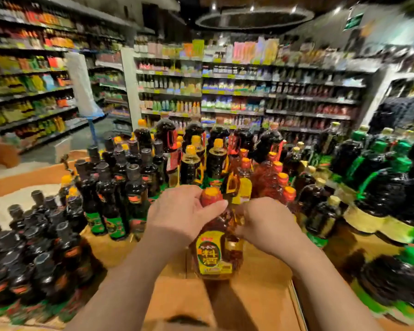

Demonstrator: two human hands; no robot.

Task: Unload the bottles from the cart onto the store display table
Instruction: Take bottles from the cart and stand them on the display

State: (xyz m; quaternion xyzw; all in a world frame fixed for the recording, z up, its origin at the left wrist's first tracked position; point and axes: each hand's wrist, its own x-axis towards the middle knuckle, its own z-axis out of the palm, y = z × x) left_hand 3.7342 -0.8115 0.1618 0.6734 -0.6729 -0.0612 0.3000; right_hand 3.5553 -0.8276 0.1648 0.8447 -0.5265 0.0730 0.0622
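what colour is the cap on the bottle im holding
Orange-yellow, on the amber plastic bottle with the yellow label; its cap shows best in the head view.

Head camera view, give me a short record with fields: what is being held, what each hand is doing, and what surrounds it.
held item: amber bottle with yellow label and orange cap
left hand: grips the bottle's neck
right hand: grips its shoulder
surface: wooden display table
left neighbours: dark bottles
right neighbours: green-labelled jugs
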